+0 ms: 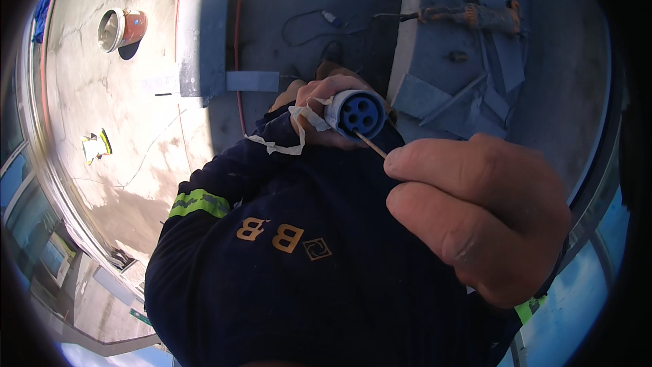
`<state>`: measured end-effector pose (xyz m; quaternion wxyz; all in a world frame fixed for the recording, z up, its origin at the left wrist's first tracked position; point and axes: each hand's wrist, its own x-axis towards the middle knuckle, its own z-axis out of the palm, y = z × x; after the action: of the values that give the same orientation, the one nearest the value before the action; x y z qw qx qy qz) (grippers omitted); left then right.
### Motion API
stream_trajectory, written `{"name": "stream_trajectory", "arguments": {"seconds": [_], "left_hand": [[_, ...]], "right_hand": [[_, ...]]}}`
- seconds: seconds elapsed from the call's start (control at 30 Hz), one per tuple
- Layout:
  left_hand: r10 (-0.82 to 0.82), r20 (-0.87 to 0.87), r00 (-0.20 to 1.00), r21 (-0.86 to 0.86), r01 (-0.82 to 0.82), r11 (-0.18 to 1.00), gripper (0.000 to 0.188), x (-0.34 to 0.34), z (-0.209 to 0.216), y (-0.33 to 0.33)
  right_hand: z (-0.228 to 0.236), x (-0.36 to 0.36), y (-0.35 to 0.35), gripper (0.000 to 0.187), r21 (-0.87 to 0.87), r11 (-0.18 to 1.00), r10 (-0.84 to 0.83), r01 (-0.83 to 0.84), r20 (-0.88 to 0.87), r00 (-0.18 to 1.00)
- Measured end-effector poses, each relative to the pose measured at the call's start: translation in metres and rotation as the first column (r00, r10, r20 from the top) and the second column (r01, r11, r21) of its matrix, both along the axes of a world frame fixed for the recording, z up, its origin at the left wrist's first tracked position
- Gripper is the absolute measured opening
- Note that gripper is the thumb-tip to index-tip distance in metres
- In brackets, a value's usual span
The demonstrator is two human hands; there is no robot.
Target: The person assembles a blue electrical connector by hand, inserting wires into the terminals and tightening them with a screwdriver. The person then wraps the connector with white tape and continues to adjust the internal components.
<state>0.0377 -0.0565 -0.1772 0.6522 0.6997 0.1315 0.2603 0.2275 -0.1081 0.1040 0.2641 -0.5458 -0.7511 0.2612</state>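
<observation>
My left hand point(324, 92) is wrapped round a round blue socket connector point(360, 114), its open face with several holes turned up toward me. A torn, whitish strip of tape point(285, 148) hangs from beside that hand. Between thumb and forefinger, my right hand point(482, 211) pinches a thin, light-coloured stick point(371, 145). The far end of the stick meets the lower part of the connector's face, at or inside one of the holes; how deep it goes cannot be seen.
An orange power tool point(472, 15) with a long bit lies at the far right, above several grey cut pieces point(441, 98). At far left a reddish bucket point(134, 27) rests on the concrete. A blue plug point(331, 19) on a cable lies on the floor ahead.
</observation>
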Motion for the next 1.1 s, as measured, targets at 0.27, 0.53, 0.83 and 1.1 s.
{"name": "stream_trajectory", "arguments": {"seconds": [0.27, 0.53, 0.83, 1.1], "left_hand": [[0.068, -0.01, 0.998, 0.139, -0.066, 0.988, 0.068, 0.012, 0.035, 0.002], [0.102, -0.002, 0.995, 0.194, -0.1, 0.976, 0.081, 0.013, 0.033, 0.0], [0.109, 0.071, 0.991, 0.215, -0.122, 0.969, 0.08, 0.019, 0.032, 0.002], [0.151, 0.202, 0.968, 0.271, -0.204, 0.941, 0.059, 0.029, 0.044, 0.0]], "right_hand": [[-0.016, 0.022, -0.003, 0.009, -0.062, 0.982, 0.159, -0.178, -0.238, 0.958], [-0.023, 0.013, -0.008, 0.014, 0.13, 0.99, 0.058, -0.057, -0.004, 0.998], [-0.012, 0.031, -0.009, 0.022, -0.31, 0.912, 0.142, -0.268, -0.375, 0.916], [-0.029, 0.019, -0.014, 0.024, 0.082, 0.997, 0.004, 0.01, -0.172, 0.985]]}}
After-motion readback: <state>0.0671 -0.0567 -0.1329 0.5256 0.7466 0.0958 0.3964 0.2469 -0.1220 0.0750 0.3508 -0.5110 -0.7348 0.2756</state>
